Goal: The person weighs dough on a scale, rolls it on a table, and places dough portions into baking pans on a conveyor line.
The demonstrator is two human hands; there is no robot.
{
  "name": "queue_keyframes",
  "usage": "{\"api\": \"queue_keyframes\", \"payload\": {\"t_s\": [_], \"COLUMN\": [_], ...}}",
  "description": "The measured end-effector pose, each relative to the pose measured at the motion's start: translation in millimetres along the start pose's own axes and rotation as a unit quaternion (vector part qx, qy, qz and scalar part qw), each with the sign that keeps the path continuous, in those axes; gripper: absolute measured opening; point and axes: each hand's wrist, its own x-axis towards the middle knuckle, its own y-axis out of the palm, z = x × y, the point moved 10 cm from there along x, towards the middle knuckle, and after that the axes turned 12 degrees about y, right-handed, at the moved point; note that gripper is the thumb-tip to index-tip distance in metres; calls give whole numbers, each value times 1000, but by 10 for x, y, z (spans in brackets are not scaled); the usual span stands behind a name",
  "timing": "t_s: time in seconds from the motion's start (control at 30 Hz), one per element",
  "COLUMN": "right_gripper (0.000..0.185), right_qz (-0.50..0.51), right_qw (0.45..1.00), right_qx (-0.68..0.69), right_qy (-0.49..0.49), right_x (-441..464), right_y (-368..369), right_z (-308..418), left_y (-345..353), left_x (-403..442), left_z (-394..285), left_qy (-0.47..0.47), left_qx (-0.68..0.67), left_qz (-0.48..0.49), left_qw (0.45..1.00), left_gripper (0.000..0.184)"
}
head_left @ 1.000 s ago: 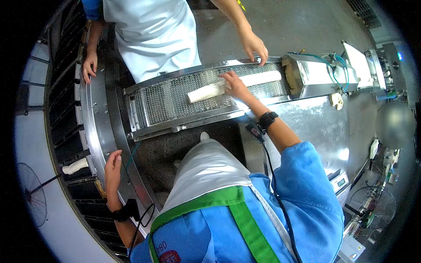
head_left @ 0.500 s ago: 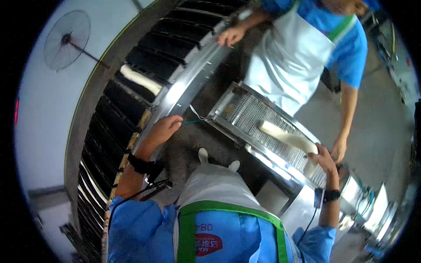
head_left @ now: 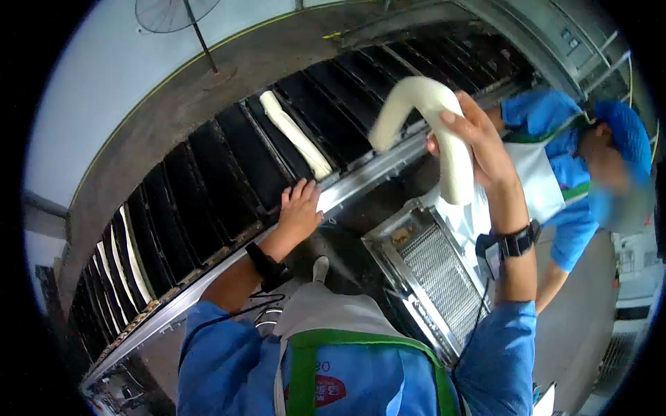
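My right hand [head_left: 485, 142] is wrapped round the middle of a long pale dough roll [head_left: 454, 170], holding it up in the air. The roll bends over in an arch, and one end hangs down on the left, slightly blurred. My left hand [head_left: 300, 211] lies with its fingers spread on the near edge of the black trays [head_left: 225, 184]. Just beyond its fingertips, another dough roll [head_left: 295, 135] is lying lengthwise in one tray.
A metal rail [head_left: 347, 187] runs along the trays' near side. Below my right hand stands a metal mesh conveyor [head_left: 444, 277]. A co-worker in a white apron [head_left: 534, 184] is at the right. Several dough strips [head_left: 134, 256] lie in trays at the far left.
My right hand has lifted the dough roll off the mesh conveyor and carried it up towards the trays. My left hand has moved onto the tray edge. The view has turned.
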Motion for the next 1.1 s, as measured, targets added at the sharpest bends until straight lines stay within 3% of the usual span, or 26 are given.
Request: {"api": "queue_keyframes", "payload": {"t_s": [0.13,0.23,0.27,0.3,0.37,0.4,0.5,0.57,0.63,0.7,0.73,0.8,0.83,0.9,1.1], "right_gripper": [34,40,48,50,42,42,28,21,20,25,25,31,31,35,25], "right_qz": [9,54,84,-20,-65,-68,-16,-14,-27,-29,-32,-65,-66,-61,-121], "right_qw": [999,984,979,948,944,943,945,925,921,826,827,791,792,733,787], "right_qx": [-36,-96,-131,-316,-288,-285,-236,-345,-366,-555,-553,-604,-603,-661,-600], "right_qy": [26,140,131,41,149,159,224,156,135,-96,-94,73,73,150,79], "right_x": [768,1447,1721,1847,1811,1788,1712,1719,1778,1920,1946,2012,1996,1936,1511], "right_y": [254,303,245,60,-133,-199,-288,-233,-173,96,181,148,212,228,176], "right_z": [-28,-739,-1073,-1157,-1556,-1651,-2016,-1910,-2000,-2004,-2098,-2464,-2433,-2505,-2050], "left_y": [-23,12,-8,-14,2,-17,-39,-12,-14,-21,-13,-90,-90,-73,-52], "left_x": [11,23,29,40,61,72,89,100,90,83,76,86,93,93,348], "left_z": [52,81,77,75,64,58,36,47,31,33,30,14,13,15,110], "left_qy": [20,25,25,25,35,39,52,58,65,68,71,85,86,88,64], "left_qx": [-40,-55,-61,-68,-68,-64,-72,-73,-75,-68,-67,-67,-66,-59,-85], "left_qz": [15,33,41,49,63,64,71,81,81,67,70,33,34,45,117], "left_qw": [999,998,997,996,995,995,994,992,992,993,993,994,994,993,987], "left_gripper": [39,35,34,33,33,33,33,33,33,33,33,29,29,30,39]}}
